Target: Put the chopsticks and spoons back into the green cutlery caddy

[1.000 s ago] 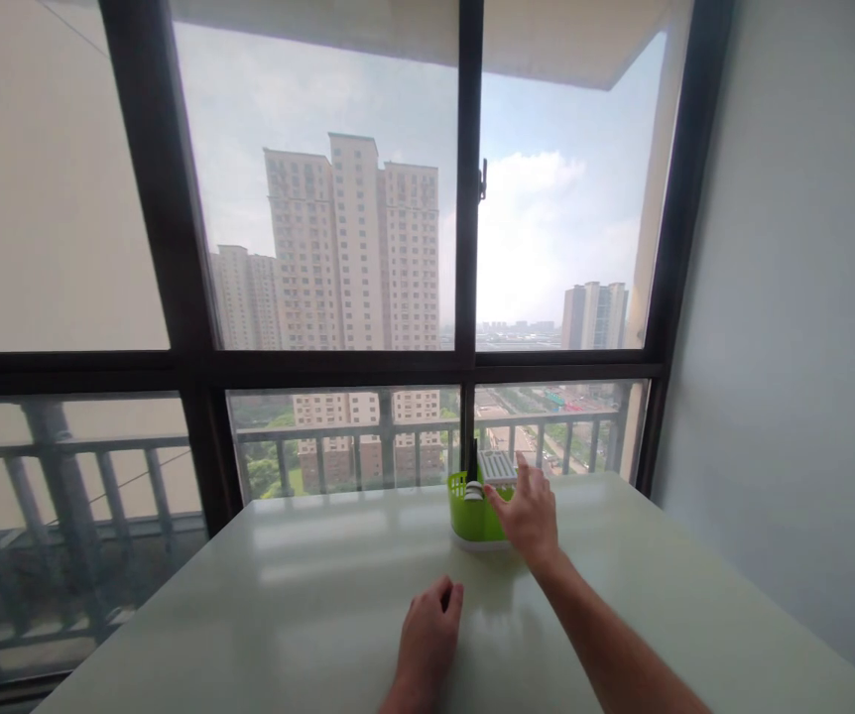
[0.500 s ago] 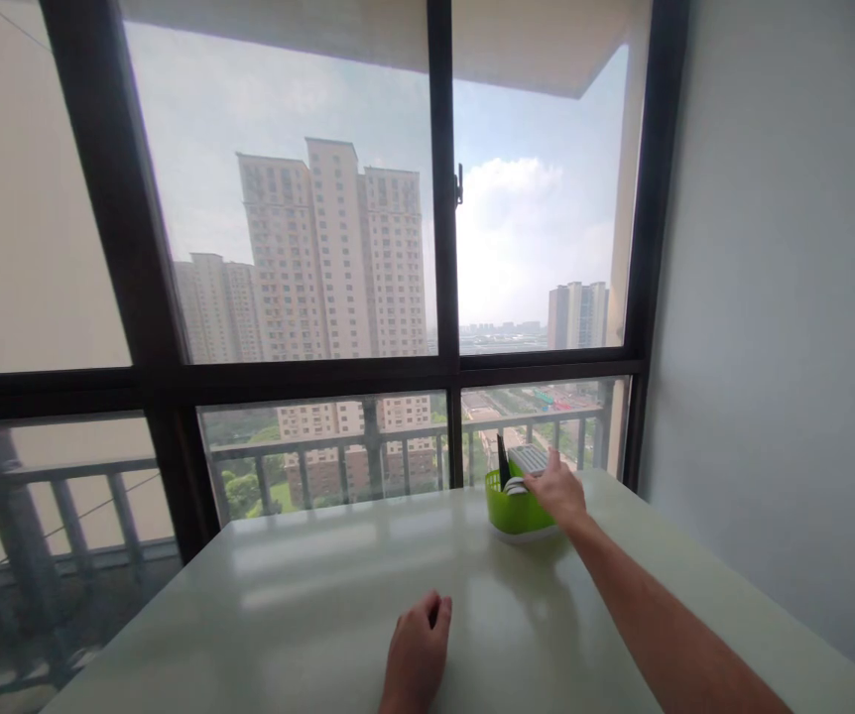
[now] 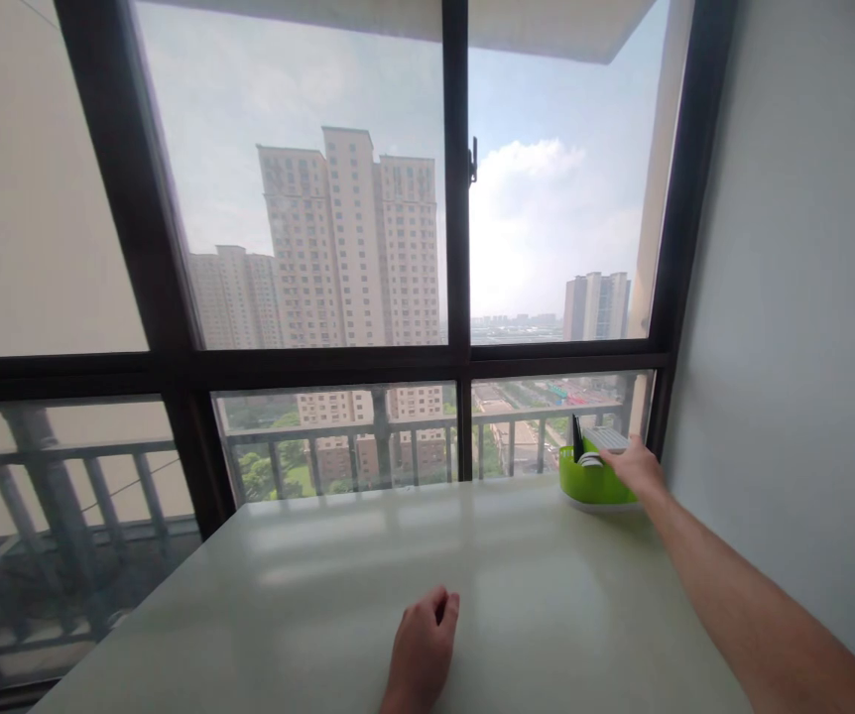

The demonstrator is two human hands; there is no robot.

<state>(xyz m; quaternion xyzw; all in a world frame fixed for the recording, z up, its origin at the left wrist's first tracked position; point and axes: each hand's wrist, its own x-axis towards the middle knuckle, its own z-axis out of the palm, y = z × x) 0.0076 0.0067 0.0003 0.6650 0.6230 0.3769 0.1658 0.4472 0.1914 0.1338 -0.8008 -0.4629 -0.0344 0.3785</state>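
1. Green caddy sits at the far right corner of the table, close to the window frame and near the grey wall.
2. Inside caddy: a dark upright piece at its left end, pale rounded items beside that, and a white slotted piece at the caddy's right/top. Too small to say what they are.
3. R hand reaches out w/ arm stretched long, resting on the caddy's right rim; fingertips touch the white slotted piece. Fingers lie close together, fairly flat; can't tell if they actually pinch anything.
4. L hand lies on the table, well apart from the caddy, at the table's near edge. Fingers curled into a loose fist, thumb tucked by the index, holding nothing visible.
5. Table top is pale and glossy, w/ window reflections across it btw the L hand and the caddy.
6. Beyond the caddy, thru the glass: balcony railing, then tall apartment blocks under a cloudy sky.
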